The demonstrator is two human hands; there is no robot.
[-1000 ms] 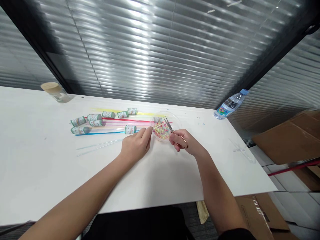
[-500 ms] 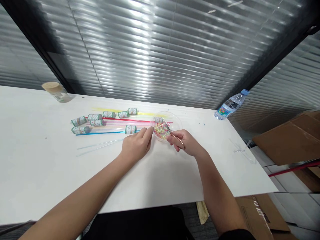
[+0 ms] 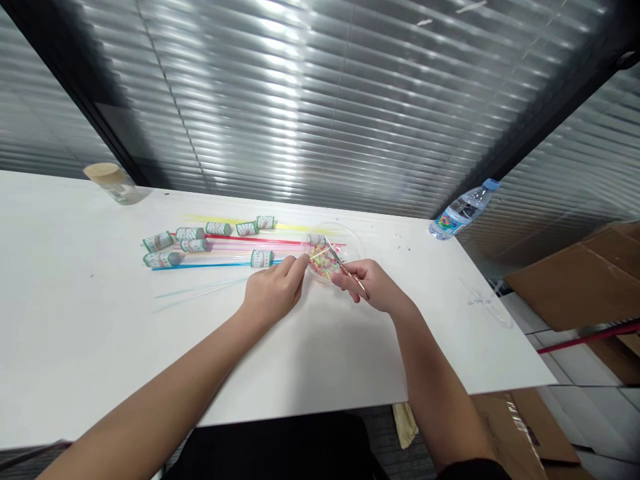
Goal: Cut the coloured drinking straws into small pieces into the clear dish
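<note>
White worktop (image 3: 325, 360) by blinds (image 3: 250, 100) — L hand (image 3: 274, 285): fingers pinched on pale straw (image 3: 319, 253), tip over bowl (image 3: 353, 240) w/ colored bits (image 3: 323, 265). R hand (image 3: 369, 285): fingers curled round scissors (image 3: 343, 268), blades at straw — bottle (image 3: 460, 212) back R.

And here's a broad white table (image 3: 100, 347) running right up to a wall of silvery slatted blinds (image 3: 390, 100), bright light gleaming in a pale band left of centre! Dark frames (image 3: 67, 77) cut diagonally across on both sides, while over on the right brown cardboard boxes (image 3: 575, 277) sit beyond the table's edge, and below its near side, there's dark grey floor (image 3: 383, 427).
</note>
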